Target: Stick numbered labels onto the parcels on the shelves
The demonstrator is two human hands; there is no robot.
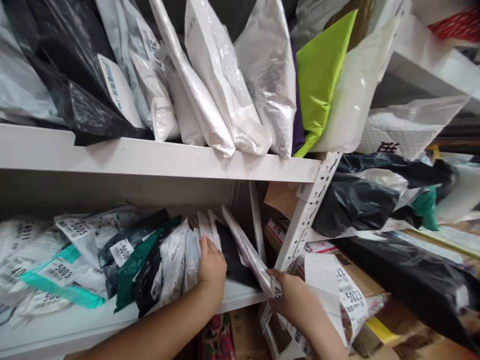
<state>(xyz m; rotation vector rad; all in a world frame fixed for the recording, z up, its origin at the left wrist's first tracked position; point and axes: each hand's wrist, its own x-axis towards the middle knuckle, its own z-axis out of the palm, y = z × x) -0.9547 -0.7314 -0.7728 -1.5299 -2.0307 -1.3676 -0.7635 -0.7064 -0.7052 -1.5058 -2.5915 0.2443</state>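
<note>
On the lower shelf, my left hand has its fingers closed against the front edges of slim white mailer bags. My right hand grips the near end of a thin white parcel, which leans to the left; a label ending in "20" shows at that end. Between the hands lies a flat black parcel. A paper strip of number labels, one reading 5023, hangs by my right wrist; whether the hand holds it is hidden. Left of my left hand stand a white bag and a dark green bag.
Labelled bags, among them a turquoise one, pile up at the left. The upper shelf carries white, black and lime-green mailers. A perforated upright post stands right of the parcels, with more packed shelving beyond.
</note>
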